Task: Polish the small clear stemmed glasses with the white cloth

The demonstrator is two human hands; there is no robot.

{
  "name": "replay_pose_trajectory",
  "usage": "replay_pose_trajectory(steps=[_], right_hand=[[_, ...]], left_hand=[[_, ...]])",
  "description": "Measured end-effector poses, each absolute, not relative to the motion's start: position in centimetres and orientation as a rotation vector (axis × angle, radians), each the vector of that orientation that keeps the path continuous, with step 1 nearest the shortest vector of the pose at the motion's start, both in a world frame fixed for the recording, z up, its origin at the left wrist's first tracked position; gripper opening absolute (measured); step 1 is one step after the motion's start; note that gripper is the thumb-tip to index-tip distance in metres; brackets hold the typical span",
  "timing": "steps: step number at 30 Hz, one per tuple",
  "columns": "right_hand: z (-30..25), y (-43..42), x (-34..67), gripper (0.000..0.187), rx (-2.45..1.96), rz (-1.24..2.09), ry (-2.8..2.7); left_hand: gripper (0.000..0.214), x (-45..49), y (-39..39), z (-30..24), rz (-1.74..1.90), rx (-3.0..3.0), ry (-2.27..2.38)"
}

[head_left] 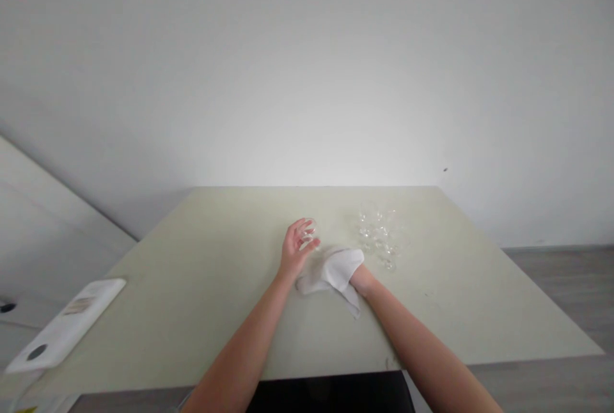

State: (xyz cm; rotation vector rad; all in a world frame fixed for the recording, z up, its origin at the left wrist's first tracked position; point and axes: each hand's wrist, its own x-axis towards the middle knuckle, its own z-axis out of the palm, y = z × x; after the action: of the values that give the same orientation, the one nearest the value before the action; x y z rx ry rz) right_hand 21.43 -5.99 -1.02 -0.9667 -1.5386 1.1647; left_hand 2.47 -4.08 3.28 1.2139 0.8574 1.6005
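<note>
A small clear glass piece (308, 227) was gripped in the left hand (301, 240), with the fingers curled round its far side and the thumb set against its near side. It was held above the middle of the desk (201, 285), left of the other glassware. A rounded edge was shown between the fingertips, but because of the transparency and blur, the way it pointed and its long axis could not be told. The right hand (359, 277) was mostly covered by a white cloth (338, 269); whether anything was gripped by its fingers could not be told. The cloth was bunched just below and to the right of the left hand, its length slanted from near left to far right, and one corner was pointed toward the desk's near edge. Beyond the right hand, a cluster of clear glassware (378, 234) was gathered on the desk, its pieces too faint to be counted. At the desk's left edge, a long white device (89, 320) was laid aslant, its near end turned to the left; a brownish patch and a dark oval were borne on its top, and any print there was too small to be read. Behind the desk, a pale wall (307, 80) was seen
</note>
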Motion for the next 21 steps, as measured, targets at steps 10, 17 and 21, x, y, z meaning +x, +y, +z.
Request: replay_pose_trajectory(steps=[10, 17, 21], right_hand=[[1.0, -7.2, 21.2, 0.033, -0.872, 1.384, -1.697], [1.3, -7.3, 21.3, 0.028, -0.781, 1.290, -1.759], [1.7, -7.9, 21.1, 0.027, -0.728, 1.285, -1.743]], left_hand=[[0.065, 3.6, -5.0, 2.6, 1.316, 1.511, 1.034], [0.021, 3.3, -4.2, 0.6, 1.142, 1.726, 1.111], [0.025, 3.0, -4.2, 0.9, 1.148, 1.943, 0.992]])
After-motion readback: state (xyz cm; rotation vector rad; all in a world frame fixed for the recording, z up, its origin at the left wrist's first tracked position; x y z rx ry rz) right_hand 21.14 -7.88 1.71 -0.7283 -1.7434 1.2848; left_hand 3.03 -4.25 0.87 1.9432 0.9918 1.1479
